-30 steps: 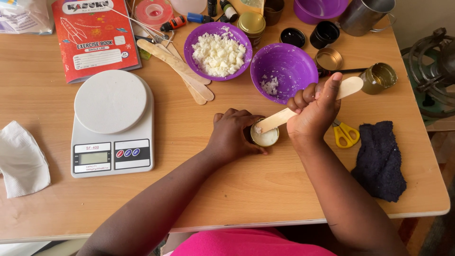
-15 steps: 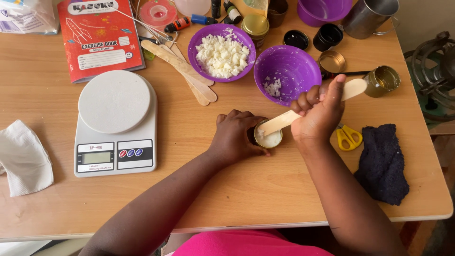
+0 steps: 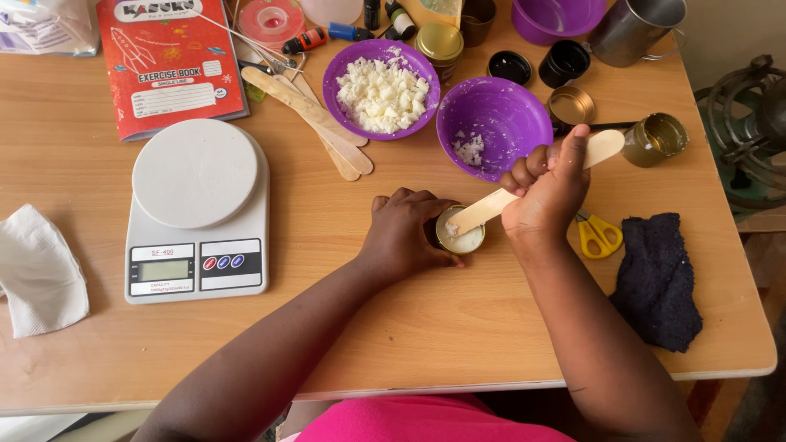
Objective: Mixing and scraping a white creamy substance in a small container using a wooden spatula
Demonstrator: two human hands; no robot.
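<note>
My left hand (image 3: 403, 233) wraps around a small round tin (image 3: 461, 237) of pale wax on the wooden table (image 3: 327, 344). My right hand (image 3: 550, 192) grips a flat wooden stick (image 3: 491, 207), whose lower tip rests in the tin's wax and whose upper end (image 3: 604, 146) sticks out past my thumb. Just behind my hands stand two purple bowls: one (image 3: 381, 78) heaped with white wax flakes, the other (image 3: 495, 123) holding only a few flakes.
A white digital scale (image 3: 196, 209) sits to the left, with a red exercise book (image 3: 168, 61) behind it and a white tissue (image 3: 37, 270) at the far left. Spare wooden sticks (image 3: 315, 119), yellow scissors (image 3: 598, 236), a dark cloth (image 3: 659, 278), small tins, jars and a metal cup crowd the back and right.
Both hands keep their hold on the tin and the stick. The view has shifted slightly; the stick's tip stays in the wax.
</note>
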